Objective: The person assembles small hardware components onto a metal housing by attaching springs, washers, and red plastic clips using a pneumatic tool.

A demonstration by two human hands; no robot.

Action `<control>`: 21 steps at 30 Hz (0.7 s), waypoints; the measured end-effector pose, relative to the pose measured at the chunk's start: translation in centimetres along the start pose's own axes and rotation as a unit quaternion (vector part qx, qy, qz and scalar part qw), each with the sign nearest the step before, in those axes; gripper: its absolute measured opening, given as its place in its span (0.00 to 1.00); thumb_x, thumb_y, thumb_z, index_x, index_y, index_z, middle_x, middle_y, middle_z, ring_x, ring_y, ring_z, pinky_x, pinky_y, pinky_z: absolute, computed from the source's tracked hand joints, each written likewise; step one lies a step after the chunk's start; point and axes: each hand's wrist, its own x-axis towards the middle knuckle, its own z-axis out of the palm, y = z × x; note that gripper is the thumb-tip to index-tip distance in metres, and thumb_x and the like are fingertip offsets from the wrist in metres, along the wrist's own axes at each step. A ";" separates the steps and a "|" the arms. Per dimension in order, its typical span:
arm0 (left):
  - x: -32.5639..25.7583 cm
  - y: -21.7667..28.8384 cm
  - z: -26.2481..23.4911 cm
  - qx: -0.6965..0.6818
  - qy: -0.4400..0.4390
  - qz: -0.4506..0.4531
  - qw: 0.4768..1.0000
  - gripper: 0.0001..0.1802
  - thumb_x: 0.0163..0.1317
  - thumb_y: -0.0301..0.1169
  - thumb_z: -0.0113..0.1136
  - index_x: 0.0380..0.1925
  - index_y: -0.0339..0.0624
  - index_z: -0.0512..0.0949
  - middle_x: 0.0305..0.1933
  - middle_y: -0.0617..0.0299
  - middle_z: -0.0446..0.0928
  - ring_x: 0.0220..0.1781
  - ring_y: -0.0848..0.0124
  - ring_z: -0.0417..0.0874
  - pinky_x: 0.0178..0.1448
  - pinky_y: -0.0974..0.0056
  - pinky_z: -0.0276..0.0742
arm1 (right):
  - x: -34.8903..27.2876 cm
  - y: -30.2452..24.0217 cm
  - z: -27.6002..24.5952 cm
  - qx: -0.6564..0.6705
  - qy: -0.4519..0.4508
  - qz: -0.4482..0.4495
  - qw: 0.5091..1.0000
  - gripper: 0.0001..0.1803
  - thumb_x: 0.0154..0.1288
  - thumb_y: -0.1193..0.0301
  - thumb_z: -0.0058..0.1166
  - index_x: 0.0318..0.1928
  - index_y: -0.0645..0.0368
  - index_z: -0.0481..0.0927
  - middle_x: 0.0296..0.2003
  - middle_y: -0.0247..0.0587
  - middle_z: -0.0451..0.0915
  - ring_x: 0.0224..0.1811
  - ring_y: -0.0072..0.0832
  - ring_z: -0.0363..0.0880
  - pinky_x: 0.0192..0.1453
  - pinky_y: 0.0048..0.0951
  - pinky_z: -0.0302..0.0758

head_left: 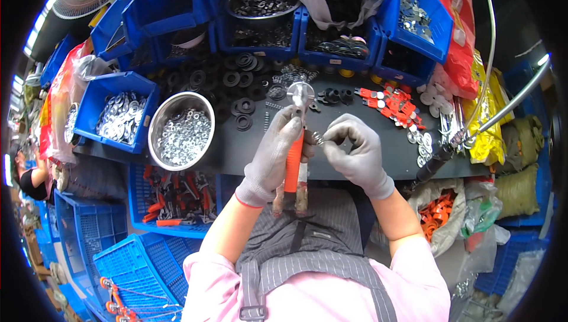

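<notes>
My left hand (274, 150), in a grey glove, is wrapped around an orange-handled hand tool (293, 165). The tool stands upright before my chest, with a bright rounded metal head (300, 93) at its top. Its exact kind is unclear. Close on its right, my gloved right hand (355, 151) pinches a small coil spring (318, 138) between thumb and fingers. One end of the spring lies near the tool, but whether they touch is hidden. Beyond the tool's head, a heap of small metal springs (293, 76) lies on the dark table (260, 159).
To the left are a steel bowl of nuts or washers (155, 138) and a blue bin of metal discs (84, 106). Black rings (231, 79) and red-orange parts (390, 106) lie on the table. Blue bins (331, 60) line the back. A crate of orange-handled tools (137, 201) sits lower left.
</notes>
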 end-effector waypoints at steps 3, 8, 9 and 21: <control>0.0 -1.3 1.5 0.053 0.052 0.028 0.997 0.26 0.85 0.41 0.56 0.74 0.39 0.72 0.49 0.62 0.82 0.41 0.75 0.83 0.48 0.67 0.82 | -0.4 -0.9 0.5 0.168 0.071 0.133 0.974 0.02 0.68 0.81 0.67 0.39 0.63 0.87 0.37 0.31 0.87 0.40 0.14 0.82 0.46 0.23 0.78; 0.5 -3.2 2.9 0.103 0.066 0.055 0.991 0.22 0.83 0.31 0.61 0.72 0.42 0.76 0.52 0.66 0.83 0.46 0.80 0.83 0.49 0.70 0.82 | -1.1 -1.2 0.1 0.176 0.106 0.200 0.958 0.03 0.73 0.79 0.67 0.44 0.65 0.87 0.37 0.30 0.88 0.38 0.11 0.82 0.43 0.19 0.80; 0.6 -3.5 2.8 0.101 0.059 0.052 0.992 0.22 0.83 0.31 0.61 0.72 0.42 0.76 0.52 0.66 0.83 0.46 0.80 0.83 0.49 0.70 0.82 | -1.3 -1.0 0.1 0.171 0.112 0.202 0.958 0.03 0.73 0.79 0.67 0.44 0.65 0.87 0.37 0.30 0.88 0.38 0.11 0.82 0.43 0.19 0.80; 3.0 -5.1 1.9 0.209 0.083 0.114 0.968 0.17 0.84 0.31 0.56 0.68 0.40 0.77 0.35 0.71 0.76 0.31 0.85 0.72 0.33 0.75 0.67 | -0.1 10.1 -6.6 -0.046 0.064 0.074 0.994 0.12 0.72 0.73 0.68 0.53 0.56 0.90 0.49 0.37 0.91 0.53 0.30 0.88 0.60 0.33 0.82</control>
